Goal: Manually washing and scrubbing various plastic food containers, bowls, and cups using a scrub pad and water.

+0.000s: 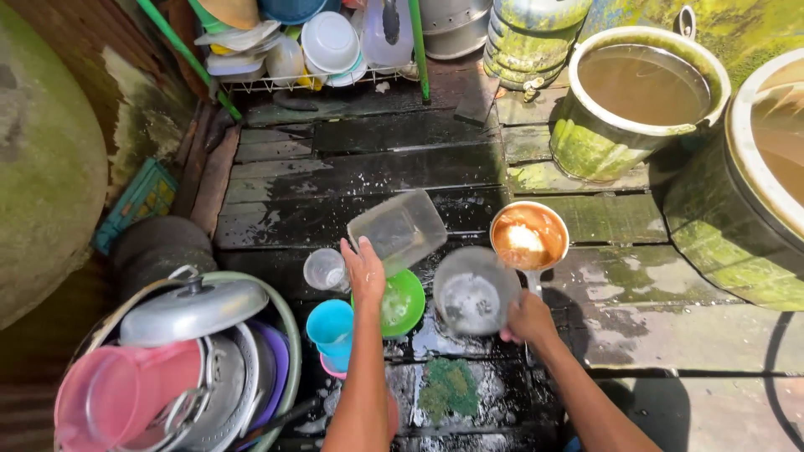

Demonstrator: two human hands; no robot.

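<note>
My left hand (364, 272) grips a clear rectangular plastic container (397, 229), tilted over a green plate (404, 301) on the wet wooden planks. My right hand (528, 318) holds a clear round jug (475, 292) by its side, tipped with its mouth facing up toward me. A small clear cup (325, 269) and a blue cup (332, 330) stand just left of my left arm. A metal dipper (529, 237) with brownish water sits beyond my right hand. A green scouring pad (450, 387) lies on the boards between my arms.
A basin (289, 335) at lower left holds a metal lid, a pink jug and plates. A wire rack (293, 82) of washed bowls stands at the back. Two large mossy water pots (624, 138) stand at the right. A big mossy jar (42, 167) fills the left.
</note>
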